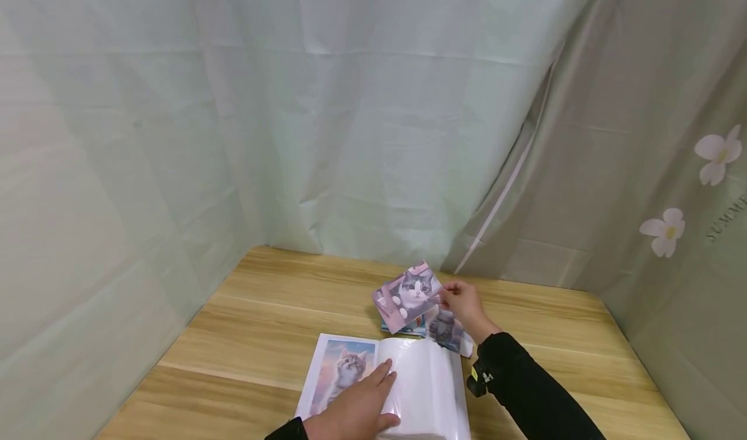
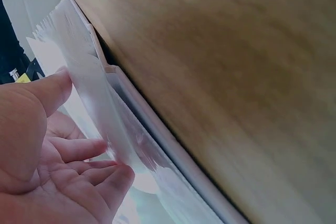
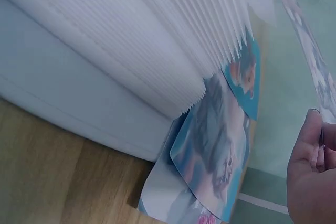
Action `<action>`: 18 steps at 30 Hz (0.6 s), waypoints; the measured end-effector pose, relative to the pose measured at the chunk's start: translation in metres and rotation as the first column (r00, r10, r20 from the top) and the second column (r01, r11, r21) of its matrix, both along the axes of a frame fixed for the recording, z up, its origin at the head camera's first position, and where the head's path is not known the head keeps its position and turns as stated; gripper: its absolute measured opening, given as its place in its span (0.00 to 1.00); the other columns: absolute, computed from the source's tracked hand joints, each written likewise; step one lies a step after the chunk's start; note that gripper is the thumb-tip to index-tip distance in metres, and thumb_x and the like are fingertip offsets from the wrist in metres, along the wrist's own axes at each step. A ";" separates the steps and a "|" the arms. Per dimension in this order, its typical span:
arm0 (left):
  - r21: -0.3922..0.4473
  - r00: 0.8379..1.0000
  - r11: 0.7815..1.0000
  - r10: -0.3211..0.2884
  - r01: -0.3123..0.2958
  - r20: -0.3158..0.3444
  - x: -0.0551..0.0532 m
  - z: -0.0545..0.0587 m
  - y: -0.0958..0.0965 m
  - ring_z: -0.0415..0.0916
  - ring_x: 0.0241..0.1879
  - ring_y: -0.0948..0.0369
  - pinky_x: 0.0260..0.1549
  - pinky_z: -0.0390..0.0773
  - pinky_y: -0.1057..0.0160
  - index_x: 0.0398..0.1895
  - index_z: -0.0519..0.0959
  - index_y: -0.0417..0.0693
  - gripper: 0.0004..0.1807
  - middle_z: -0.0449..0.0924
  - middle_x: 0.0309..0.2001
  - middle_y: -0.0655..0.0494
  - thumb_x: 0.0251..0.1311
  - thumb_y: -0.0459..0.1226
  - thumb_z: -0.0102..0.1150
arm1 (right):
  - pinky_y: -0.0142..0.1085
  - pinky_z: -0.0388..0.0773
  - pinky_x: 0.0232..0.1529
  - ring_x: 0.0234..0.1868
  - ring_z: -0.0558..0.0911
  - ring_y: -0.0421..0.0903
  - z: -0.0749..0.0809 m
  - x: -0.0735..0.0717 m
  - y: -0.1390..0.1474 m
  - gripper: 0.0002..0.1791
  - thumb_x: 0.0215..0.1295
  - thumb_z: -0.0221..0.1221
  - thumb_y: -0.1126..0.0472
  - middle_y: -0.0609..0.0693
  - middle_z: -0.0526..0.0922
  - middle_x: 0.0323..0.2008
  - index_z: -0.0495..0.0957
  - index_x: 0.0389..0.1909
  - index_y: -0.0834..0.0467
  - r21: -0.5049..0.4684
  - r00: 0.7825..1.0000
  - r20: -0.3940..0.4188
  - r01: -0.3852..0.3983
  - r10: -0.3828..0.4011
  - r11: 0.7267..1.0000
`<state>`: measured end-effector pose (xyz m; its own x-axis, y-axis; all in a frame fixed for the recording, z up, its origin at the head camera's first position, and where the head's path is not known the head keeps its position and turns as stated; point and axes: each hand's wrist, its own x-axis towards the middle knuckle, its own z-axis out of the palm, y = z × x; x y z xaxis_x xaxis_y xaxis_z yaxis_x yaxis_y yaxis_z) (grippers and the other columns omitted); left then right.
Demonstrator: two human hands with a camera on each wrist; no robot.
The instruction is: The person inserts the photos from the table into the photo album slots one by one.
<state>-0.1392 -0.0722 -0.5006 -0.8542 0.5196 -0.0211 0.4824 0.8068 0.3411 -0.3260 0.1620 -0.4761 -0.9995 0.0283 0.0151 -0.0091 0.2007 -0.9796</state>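
A photo album (image 1: 411,382) lies open on the wooden table. On its left page shows a picture of a kitten (image 1: 347,365) against a pastel sky; the facing page is blank white. My left hand (image 1: 357,406) rests across the middle of the album with extended fingers, and in the left wrist view its fingertips touch the clear sleeves (image 2: 86,72). Above the album's far edge, my right hand (image 1: 467,307) pinches a pink photo (image 1: 407,297) of a grey-and-white cat by its right edge. In the right wrist view this photo (image 3: 307,40) is seen nearly edge-on.
Several loose cat photos (image 1: 443,330) lie overlapping at the album's far edge, partly beneath the held one. A pale curtain (image 1: 373,135) hangs behind the table (image 1: 262,323), and a flower-printed curtain (image 1: 613,200) hangs at the right.
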 end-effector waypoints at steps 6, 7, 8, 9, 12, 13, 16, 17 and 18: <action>0.005 1.000 1.000 -0.005 0.005 0.007 -0.001 -0.001 0.000 0.65 0.70 0.52 0.61 0.73 0.58 0.70 0.69 0.37 0.40 0.61 0.74 0.42 0.63 0.56 0.62 | 0.39 0.85 0.35 0.27 0.81 0.43 -0.003 0.000 0.002 0.07 0.68 0.58 0.74 0.57 0.79 0.29 0.77 0.42 0.75 0.022 1.000 0.001 -0.002 0.002 1.000; 0.006 1.000 1.000 -0.005 0.005 0.006 -0.001 -0.001 0.000 0.66 0.69 0.52 0.61 0.74 0.58 0.70 0.69 0.37 0.40 0.61 0.74 0.42 0.63 0.56 0.62 | 0.41 0.86 0.36 0.28 0.81 0.44 -0.003 0.000 0.002 0.07 0.69 0.58 0.73 0.57 0.79 0.30 0.77 0.43 0.75 0.033 1.000 0.008 0.000 0.000 0.999; 0.006 1.000 1.000 -0.003 0.003 0.007 -0.001 -0.001 0.000 0.66 0.69 0.52 0.61 0.74 0.58 0.70 0.69 0.37 0.41 0.61 0.74 0.42 0.63 0.56 0.62 | 0.42 0.86 0.38 0.28 0.82 0.46 -0.003 0.000 0.003 0.07 0.69 0.58 0.73 0.57 0.79 0.30 0.78 0.43 0.74 0.042 1.000 0.017 0.003 -0.003 0.999; 0.006 1.000 1.000 0.000 0.000 0.008 -0.001 -0.001 0.000 0.66 0.69 0.52 0.60 0.74 0.58 0.70 0.69 0.37 0.41 0.61 0.74 0.42 0.63 0.56 0.62 | 0.44 0.85 0.40 0.29 0.82 0.47 -0.003 0.001 0.004 0.07 0.69 0.58 0.73 0.57 0.79 0.31 0.78 0.43 0.74 0.049 1.000 0.026 0.004 -0.005 0.999; 0.005 1.000 1.000 0.004 -0.004 0.011 -0.001 0.000 0.000 0.67 0.69 0.53 0.60 0.74 0.59 0.70 0.69 0.37 0.41 0.61 0.74 0.42 0.63 0.56 0.62 | 0.48 0.84 0.44 0.32 0.83 0.50 -0.003 0.002 0.005 0.08 0.70 0.58 0.72 0.57 0.79 0.32 0.78 0.45 0.73 0.060 0.999 0.049 0.001 -0.004 0.998; 0.004 1.000 1.000 0.004 -0.004 0.010 -0.001 0.000 0.000 0.67 0.69 0.53 0.60 0.74 0.59 0.70 0.69 0.37 0.41 0.61 0.74 0.42 0.63 0.56 0.62 | 0.48 0.84 0.44 0.32 0.83 0.50 -0.003 0.002 0.005 0.08 0.70 0.58 0.71 0.57 0.79 0.33 0.78 0.45 0.73 0.060 0.999 0.052 -0.001 -0.002 0.998; 0.005 1.000 1.000 -0.001 0.001 -0.001 -0.001 -0.001 0.000 0.68 0.68 0.53 0.60 0.74 0.59 0.69 0.69 0.37 0.40 0.61 0.74 0.42 0.63 0.56 0.63 | 0.48 0.84 0.45 0.31 0.83 0.48 -0.003 0.003 0.005 0.08 0.70 0.58 0.72 0.58 0.79 0.33 0.78 0.45 0.73 0.062 0.998 0.058 -0.006 0.003 0.998; 0.005 1.000 1.000 -0.003 0.003 -0.009 -0.001 -0.001 0.000 0.68 0.68 0.53 0.59 0.75 0.60 0.69 0.70 0.37 0.40 0.61 0.74 0.42 0.63 0.55 0.63 | 0.48 0.84 0.45 0.32 0.83 0.48 -0.003 0.003 0.005 0.08 0.70 0.58 0.72 0.58 0.79 0.33 0.78 0.45 0.73 0.063 0.998 0.060 -0.008 0.004 0.998; 0.006 1.000 1.000 -0.005 0.005 -0.016 0.000 -0.002 0.000 0.68 0.67 0.53 0.59 0.75 0.60 0.69 0.70 0.36 0.40 0.61 0.74 0.42 0.63 0.55 0.63 | 0.48 0.84 0.45 0.32 0.83 0.50 -0.003 0.004 0.005 0.08 0.70 0.58 0.71 0.58 0.79 0.33 0.78 0.45 0.72 0.067 0.998 0.066 -0.010 0.006 0.998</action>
<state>-0.1395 -0.0724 -0.5025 -0.8516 0.5241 -0.0042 0.4921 0.8024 0.3376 -0.3225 0.1674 -0.4789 -0.9986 0.0214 -0.0492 0.0531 0.2661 -0.9625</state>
